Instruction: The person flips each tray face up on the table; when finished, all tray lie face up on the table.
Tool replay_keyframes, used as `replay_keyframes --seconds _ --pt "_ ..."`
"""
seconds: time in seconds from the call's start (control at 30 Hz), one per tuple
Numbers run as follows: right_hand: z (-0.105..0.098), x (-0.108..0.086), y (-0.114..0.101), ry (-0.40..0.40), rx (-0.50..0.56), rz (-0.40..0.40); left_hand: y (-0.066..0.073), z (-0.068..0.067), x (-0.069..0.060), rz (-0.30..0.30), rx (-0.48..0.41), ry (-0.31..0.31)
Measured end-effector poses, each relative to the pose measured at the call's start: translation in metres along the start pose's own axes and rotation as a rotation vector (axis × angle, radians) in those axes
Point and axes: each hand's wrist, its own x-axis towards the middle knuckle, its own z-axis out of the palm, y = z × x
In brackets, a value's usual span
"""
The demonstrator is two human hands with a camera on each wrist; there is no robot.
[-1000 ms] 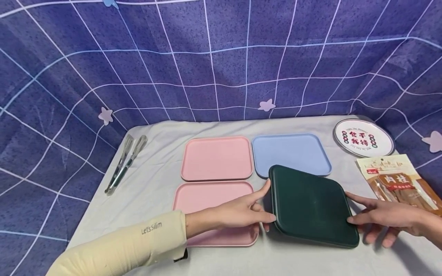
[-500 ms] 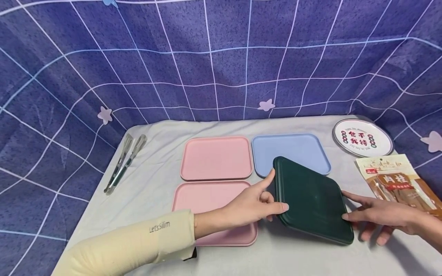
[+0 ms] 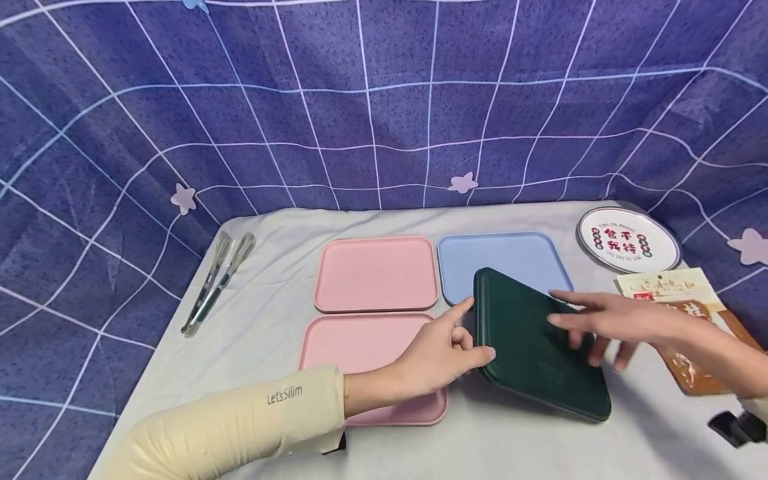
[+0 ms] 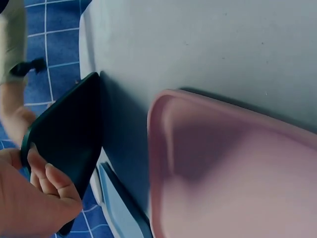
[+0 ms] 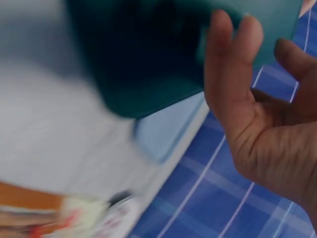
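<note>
A dark green tray (image 3: pixel 528 363) stands tilted over the white cloth, its left side raised and its lower right corner near the table. My left hand (image 3: pixel 429 357) pinches its left edge between thumb and fingers, as the left wrist view also shows on the tray (image 4: pixel 74 124). Above the tray's right part is my right hand (image 3: pixel 639 321), fingers spread and gripping nothing; whether they touch the tray I cannot tell. Partly behind the green tray lies a blue tray (image 3: pixel 498 263). Two pink trays lie to the left, the near one (image 3: pixel 360 340) partly under my left arm.
The far pink tray (image 3: pixel 377 273) lies beside the blue one. Metal tongs (image 3: pixel 219 283) rest at the far left. At the back right are a round white plate (image 3: pixel 629 239) with red characters and a printed food packet (image 3: pixel 699 373). A blue grid-patterned curtain (image 3: pixel 396 113) hangs behind.
The green tray has tipped up further on its left side. My right hand has let go of its right edge and moved up and left over it.
</note>
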Motion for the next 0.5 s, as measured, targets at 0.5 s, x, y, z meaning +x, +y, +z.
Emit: replay_keyframes --seconds 0.5 --pt "0.014 0.018 -0.109 -0.018 -0.151 0.038 0.008 0.008 0.0 0.073 0.114 0.127"
